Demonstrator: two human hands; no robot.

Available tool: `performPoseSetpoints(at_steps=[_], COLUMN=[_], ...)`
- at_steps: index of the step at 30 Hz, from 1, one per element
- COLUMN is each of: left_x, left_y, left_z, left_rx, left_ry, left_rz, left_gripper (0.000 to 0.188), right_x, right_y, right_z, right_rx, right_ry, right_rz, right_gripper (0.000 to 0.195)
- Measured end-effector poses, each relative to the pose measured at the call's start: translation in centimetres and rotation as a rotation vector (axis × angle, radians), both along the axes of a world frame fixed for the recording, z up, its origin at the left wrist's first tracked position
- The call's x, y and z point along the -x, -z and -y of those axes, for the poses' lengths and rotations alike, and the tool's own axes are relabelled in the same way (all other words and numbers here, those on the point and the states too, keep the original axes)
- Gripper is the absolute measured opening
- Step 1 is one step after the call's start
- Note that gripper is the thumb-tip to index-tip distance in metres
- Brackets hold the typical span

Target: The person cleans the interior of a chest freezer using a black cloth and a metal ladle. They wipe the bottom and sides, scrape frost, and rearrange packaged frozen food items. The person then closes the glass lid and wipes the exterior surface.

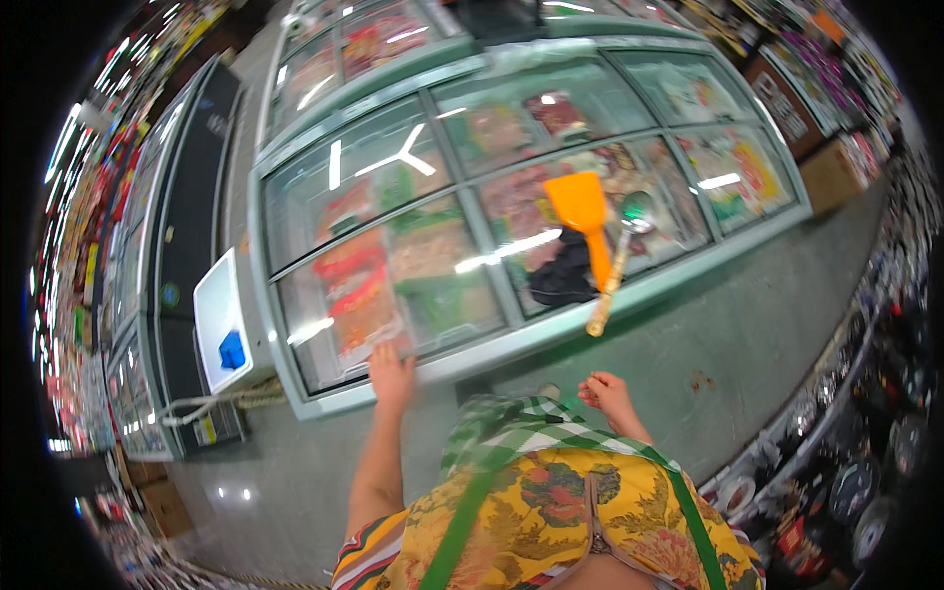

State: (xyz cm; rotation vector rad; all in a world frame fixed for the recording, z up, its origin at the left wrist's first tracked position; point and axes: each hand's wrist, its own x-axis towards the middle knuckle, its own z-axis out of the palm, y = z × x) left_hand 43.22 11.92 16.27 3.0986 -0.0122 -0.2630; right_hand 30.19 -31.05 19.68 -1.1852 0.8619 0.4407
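My left hand (391, 376) reaches over the near edge of a chest freezer (472, 361) and rests, fingers forward, at the glass lid (442, 295). Nothing shows in its grasp. My right hand (606, 398) hangs in front of the freezer with its fingers curled; whether it holds something small is unclear. On the glass, ahead of my right hand, lie an orange plastic scraper (579, 203), a metal spoon or ladle (618, 273) with a gold-coloured handle, and a crumpled black cloth or bag (562, 273). Packed frozen food (361, 287) shows through the glass.
A white bin (221, 310) with a blue object (231, 349) inside stands left of the freezer. Further left runs a dark-sided freezer (188, 184). Shelves of pans (855, 487) line the right. A cardboard box (830, 173) sits beyond the freezer's right end.
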Motion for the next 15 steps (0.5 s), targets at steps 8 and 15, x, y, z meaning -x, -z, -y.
performPoseSetpoints(at_steps=[8,15], left_x=[-0.9,-5.7], left_y=[-0.6,-1.6], left_z=[12.2,33.3], left_rx=[0.029,0.515], left_ry=[0.01,0.187], left_rz=[0.091,0.229], left_gripper=[0.074,0.075], right_x=[-0.7,-9.9], right_y=[3.0,2.5], right_z=[7.0,6.6], right_rx=[0.458,0.765], right_ry=[-0.123,-0.313], right_rz=[0.205,0.252], right_gripper=[0.028,0.038])
